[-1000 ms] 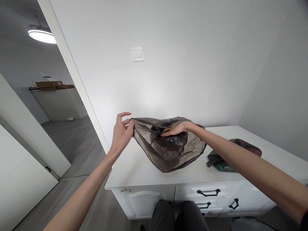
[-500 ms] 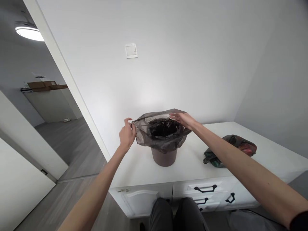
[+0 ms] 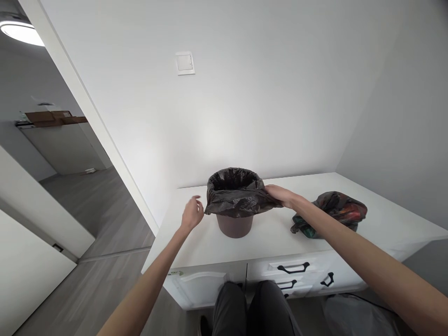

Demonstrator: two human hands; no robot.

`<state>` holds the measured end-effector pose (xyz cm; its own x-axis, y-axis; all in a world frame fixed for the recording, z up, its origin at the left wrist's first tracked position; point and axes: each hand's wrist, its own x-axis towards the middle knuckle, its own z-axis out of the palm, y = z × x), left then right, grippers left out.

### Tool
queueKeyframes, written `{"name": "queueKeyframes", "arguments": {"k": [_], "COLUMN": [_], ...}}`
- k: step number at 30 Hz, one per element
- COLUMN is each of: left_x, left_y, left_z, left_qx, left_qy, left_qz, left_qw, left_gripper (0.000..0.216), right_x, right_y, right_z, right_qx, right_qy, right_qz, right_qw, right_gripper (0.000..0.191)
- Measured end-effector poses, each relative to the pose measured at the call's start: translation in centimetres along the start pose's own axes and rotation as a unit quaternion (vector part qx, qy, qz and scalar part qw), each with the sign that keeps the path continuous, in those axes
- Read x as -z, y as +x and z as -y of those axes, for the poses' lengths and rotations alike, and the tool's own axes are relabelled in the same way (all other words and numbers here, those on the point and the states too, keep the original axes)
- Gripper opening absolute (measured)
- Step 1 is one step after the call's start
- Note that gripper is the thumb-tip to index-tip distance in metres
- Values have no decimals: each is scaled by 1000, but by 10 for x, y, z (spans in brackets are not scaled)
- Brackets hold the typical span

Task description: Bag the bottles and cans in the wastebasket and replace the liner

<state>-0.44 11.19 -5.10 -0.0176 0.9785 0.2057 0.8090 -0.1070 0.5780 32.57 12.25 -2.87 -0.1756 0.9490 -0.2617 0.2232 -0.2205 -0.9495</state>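
Observation:
A small brown bin [image 3: 234, 225] stands on the white cabinet top [image 3: 280, 233]. A dark grey plastic bag [image 3: 235, 192] lines it, with its edge folded down over the rim. My right hand [image 3: 280, 195] pinches the bag's edge on the bin's right side. My left hand [image 3: 192, 214] hovers just left of the bin, fingers loosely apart, holding nothing and clear of the bag.
A tied, filled dark bag [image 3: 331, 213] with coloured contents lies on the cabinet top at the right. Drawers with black handles [image 3: 293, 268] are below. My legs [image 3: 252, 308] are in front of the cabinet. An open doorway [image 3: 52, 186] lies to the left.
The bag, held open above the bin, has been pulled down over its rim. My left hand has let go of the bag and drawn slightly away. My right hand moved to the right edge.

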Motion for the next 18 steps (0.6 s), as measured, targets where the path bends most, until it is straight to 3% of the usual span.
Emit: {"name": "queueKeyframes", "arguments": {"k": [4, 7, 10, 14, 16, 18], "left_x": [1, -5, -16, -31, -35, -37], "left_y": [-27, -49, -66, -72, -72, -73], "left_z": [-6, -9, 0, 35, 60, 85], "left_qx": [-85, -180, -286, -390, -395, -372], "left_qy": [-50, -65, 10, 152, 192, 194], "left_qz": [-82, -93, -81, -6, 45, 81], "left_qw": [992, 977, 955, 908, 897, 904], "left_gripper": [37, 34, 29, 27, 31, 37], "right_x": [12, 6, -13, -31, -30, -25], "right_y": [-34, -52, -61, -57, -54, -56], "right_z": [-9, -35, -75, -119, -126, -121], "right_qx": [132, 211, 272, 304, 292, 273], "right_qy": [-185, -246, -263, -415, -492, -535], "right_qz": [-60, -134, -161, -99, -47, -38], "right_qw": [972, 936, 911, 852, 819, 798], "right_gripper": [39, 41, 47, 44, 41, 39]}}
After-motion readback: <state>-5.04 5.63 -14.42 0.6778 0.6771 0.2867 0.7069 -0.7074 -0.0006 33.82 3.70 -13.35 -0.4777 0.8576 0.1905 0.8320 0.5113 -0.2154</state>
